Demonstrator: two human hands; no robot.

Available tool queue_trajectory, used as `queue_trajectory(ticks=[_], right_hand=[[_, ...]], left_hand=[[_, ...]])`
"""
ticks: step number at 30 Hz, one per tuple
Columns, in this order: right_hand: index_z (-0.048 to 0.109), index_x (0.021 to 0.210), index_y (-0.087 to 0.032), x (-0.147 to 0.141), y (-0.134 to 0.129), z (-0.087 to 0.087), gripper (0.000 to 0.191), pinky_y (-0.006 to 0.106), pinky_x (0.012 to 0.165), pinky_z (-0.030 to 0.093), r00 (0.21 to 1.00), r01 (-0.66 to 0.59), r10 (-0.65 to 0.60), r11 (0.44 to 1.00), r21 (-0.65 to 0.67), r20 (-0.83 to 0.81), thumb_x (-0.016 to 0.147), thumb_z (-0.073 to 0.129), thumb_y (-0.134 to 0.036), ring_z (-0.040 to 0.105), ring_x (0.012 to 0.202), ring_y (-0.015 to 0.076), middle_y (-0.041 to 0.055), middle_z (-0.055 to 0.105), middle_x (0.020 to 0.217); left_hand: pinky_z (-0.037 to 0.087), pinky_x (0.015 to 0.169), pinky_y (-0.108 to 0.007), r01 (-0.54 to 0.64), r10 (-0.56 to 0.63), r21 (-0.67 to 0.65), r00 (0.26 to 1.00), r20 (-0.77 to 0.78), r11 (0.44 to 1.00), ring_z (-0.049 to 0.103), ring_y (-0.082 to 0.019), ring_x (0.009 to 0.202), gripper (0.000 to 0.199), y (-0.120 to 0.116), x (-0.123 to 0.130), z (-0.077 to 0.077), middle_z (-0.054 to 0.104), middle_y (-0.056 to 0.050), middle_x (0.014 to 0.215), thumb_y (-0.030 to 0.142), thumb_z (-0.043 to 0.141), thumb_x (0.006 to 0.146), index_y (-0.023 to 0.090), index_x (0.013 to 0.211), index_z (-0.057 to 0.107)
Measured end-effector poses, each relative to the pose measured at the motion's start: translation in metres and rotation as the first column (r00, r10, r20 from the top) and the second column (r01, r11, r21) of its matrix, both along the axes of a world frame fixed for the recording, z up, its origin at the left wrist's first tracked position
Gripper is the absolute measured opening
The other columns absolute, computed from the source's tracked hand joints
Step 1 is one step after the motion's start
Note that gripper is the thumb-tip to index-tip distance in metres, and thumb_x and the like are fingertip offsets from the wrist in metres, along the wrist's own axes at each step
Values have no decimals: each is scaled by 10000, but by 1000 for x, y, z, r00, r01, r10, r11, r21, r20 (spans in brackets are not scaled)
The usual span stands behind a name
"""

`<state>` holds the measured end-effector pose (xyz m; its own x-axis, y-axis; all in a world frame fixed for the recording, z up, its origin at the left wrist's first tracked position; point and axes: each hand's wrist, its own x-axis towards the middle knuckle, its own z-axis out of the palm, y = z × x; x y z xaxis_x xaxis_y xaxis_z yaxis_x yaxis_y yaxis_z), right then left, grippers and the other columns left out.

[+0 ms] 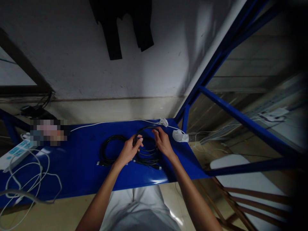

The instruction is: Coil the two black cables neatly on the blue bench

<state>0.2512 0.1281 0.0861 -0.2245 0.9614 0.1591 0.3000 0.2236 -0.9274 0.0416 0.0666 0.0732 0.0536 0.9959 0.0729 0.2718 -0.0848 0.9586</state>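
A looped black cable (145, 128) is held between my two hands above the blue table (79, 170). My left hand (131, 148) closes its fingers round the loop's left side. On the loop's right side my right hand (162, 141) grips the same cable, fingers curled. Another coiled black cable (104, 150) lies flat on the table just left of my left hand. Below my hands rest more black cable lengths with plug ends (151, 164), partly overlapping the held loop.
A white power strip (14, 155) and tangled white cables (39, 173) occupy the table's left end. White plastic pieces (180, 136) and a white cord (108, 121) lie along the back. Blue frame bars (240, 120) and a wooden chair (243, 170) stand at the right.
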Motion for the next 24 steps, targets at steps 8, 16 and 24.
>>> queue_trajectory(ticks=[8, 16, 24], right_hand=[[580, 1035, -256, -1, -7, 41, 383, 241, 376, 373, 987, 117, -111, 992, 45, -118, 1084, 486, -623, 457, 401, 133, -75, 482, 599], [571, 1013, -254, 1, -14, 67, 384, 229, 376, 369, 967, 198, -175, 973, 116, -183, 1083, 511, -626, 473, 407, 127, -75, 488, 592], [571, 1023, -261, -9, -29, 79, 356, 228, 335, 365, 949, 252, -218, 958, 135, -227, 1087, 518, -607, 466, 383, 128, -71, 495, 594]], left_hand=[[534, 1117, -408, 27, -24, 73, 999, -37, 997, 711, -235, 1187, 330, -27, -10, -10, 752, -111, 1282, 459, 636, 1040, 202, 1235, 703], [475, 1208, -452, -136, 165, 273, 982, -89, 952, 560, -265, 1438, 685, -35, -11, -34, 547, -142, 1550, 447, 779, 951, 262, 1534, 469], [507, 1133, -544, -332, 631, 765, 766, -122, 552, 548, -347, 1383, 836, -79, 25, -7, 556, -182, 1469, 402, 912, 841, 270, 1560, 507]])
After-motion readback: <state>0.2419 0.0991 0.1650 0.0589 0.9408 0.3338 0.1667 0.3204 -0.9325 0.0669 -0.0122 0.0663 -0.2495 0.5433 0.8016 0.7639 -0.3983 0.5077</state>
